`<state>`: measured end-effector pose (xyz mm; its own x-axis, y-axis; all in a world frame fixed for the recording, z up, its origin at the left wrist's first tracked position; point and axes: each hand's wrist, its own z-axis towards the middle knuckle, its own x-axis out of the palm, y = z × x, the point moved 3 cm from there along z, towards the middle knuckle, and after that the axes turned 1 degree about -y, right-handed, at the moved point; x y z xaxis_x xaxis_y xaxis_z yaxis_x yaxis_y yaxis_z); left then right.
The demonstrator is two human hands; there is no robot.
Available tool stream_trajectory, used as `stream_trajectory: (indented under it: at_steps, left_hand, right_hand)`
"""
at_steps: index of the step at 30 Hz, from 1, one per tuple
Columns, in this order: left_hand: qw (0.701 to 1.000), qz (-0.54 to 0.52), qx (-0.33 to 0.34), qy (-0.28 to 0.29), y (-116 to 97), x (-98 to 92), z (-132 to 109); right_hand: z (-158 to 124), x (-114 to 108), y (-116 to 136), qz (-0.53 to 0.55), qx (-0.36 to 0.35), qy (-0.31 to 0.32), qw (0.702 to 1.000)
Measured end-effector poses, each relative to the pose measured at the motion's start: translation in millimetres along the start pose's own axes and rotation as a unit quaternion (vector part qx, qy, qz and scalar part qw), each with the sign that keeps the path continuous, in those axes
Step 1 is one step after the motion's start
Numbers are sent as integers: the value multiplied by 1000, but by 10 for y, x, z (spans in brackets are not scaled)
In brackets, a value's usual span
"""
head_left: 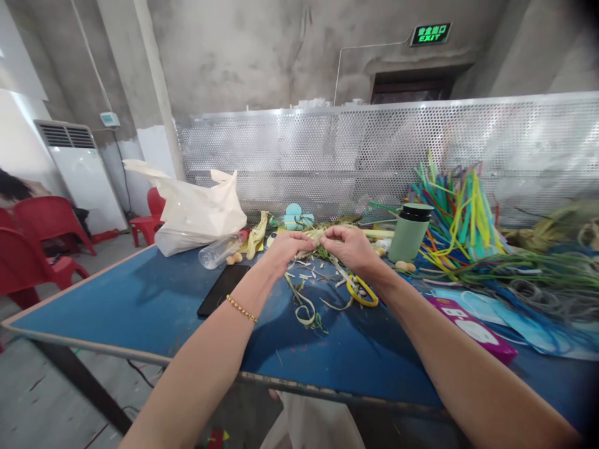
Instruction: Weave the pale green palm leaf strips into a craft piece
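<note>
Pale green plant strip (317, 235) is b/w my 2 hands, right at the fingertips, just above the table (154, 305). My L hand (287, 249) pinches it from one side, my R hand (350, 248) from the other; fingertips nearly meet, exact grip too small to tell. Under & nearer me: pale scraps (306, 272), a curled strip (305, 313) and, below R wrist, a yellow loop handle (369, 299).

L of my L forearm: black phone (219, 293), w/ clear plastic bottle (215, 254) & white bag (201, 209) beyond. R of my R hand: green bottle (406, 237), then bundle of coloured strips (468, 215). Purple pack (472, 327) lies by R forearm, next to blue masks (519, 318). Perforated metal panel (290, 143) stands behind.
</note>
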<state>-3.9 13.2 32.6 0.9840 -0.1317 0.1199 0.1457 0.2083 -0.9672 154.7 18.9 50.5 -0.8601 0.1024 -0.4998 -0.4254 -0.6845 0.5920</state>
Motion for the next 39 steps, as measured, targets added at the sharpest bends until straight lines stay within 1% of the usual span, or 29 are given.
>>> stream_trajectory:
  at_steps: [7,10,14,19,24,27,29,31,33,36,39]
  left_hand:
    - [1000,0,-14,1,-8,-15,11]
    - [1000,13,-12,20,10,-26,19]
    - [998,41,8,50,14,-13,17]
    - [996,6,22,84,23,61,-8]
    - [997,19,13,71,98,64,27]
    - [997,-6,23,75,87,54,43]
    - [996,-31,21,80,62,55,34]
    - [995,-44,10,84,41,62,12]
    - [996,-32,10,87,27,68,-14]
    - [995,7,39,91,9,65,-47]
    - [994,15,58,89,1,45,-58]
  right_hand:
    - [12,-11,-14,25,16,3,1000]
    - [12,-1,-23,33,15,16,999]
    - [0,47,-22,35,11,47,998]
    - [-18,109,15,49,21,45,998]
    - [-37,101,41,97,52,34,993]
    - [-49,84,25,158,96,30,982]
    - [-53,77,18,177,108,25,978]
    - [-54,73,18,179,106,21,978]
    - [-54,72,22,174,103,18,979]
    - [-46,64,26,158,94,13,983]
    - [-20,43,17,122,70,7,990]
